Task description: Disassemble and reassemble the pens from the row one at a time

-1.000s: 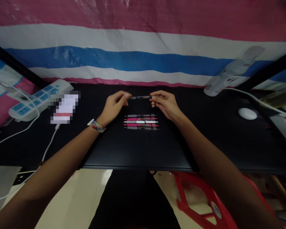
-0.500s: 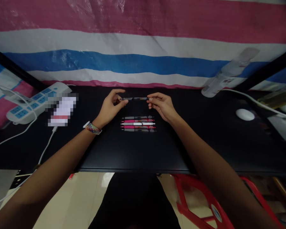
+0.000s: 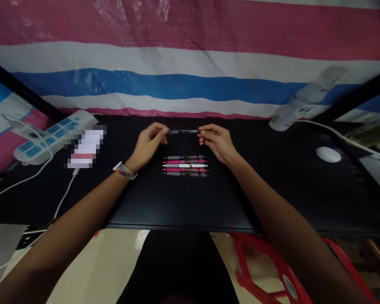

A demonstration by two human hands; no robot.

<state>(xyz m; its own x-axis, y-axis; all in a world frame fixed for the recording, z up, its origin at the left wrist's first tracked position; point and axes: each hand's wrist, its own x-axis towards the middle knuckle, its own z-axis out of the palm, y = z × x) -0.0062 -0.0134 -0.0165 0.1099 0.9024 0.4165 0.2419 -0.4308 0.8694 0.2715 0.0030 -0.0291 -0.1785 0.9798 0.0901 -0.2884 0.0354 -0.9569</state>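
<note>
A dark pen (image 3: 184,131) with a clear barrel lies level between my two hands, beyond a stack of pens. My left hand (image 3: 151,143) pinches its left end between thumb and fingers. The right end is held by the fingertips of my right hand (image 3: 217,141). Nearer to me, several pens lie side by side on the black table (image 3: 180,202). Among them are a grey pen (image 3: 173,157), a pink pen (image 3: 174,161), a white pen (image 3: 193,166), a second pink pen (image 3: 172,170) and a grey one (image 3: 174,174) at the front.
On the left are a white power strip (image 3: 58,133), a blurred-out phone (image 3: 87,148) and its white cable (image 3: 65,195). A clear bottle (image 3: 304,103) and a white mouse (image 3: 328,154) stand on the right. Striped sheeting (image 3: 183,86) hangs behind; a red stool (image 3: 256,261) is below.
My left thumb and fingers have closed on the left end of the pen; they were apart around it before. My right hand keeps its hold. The view has shifted slightly.
</note>
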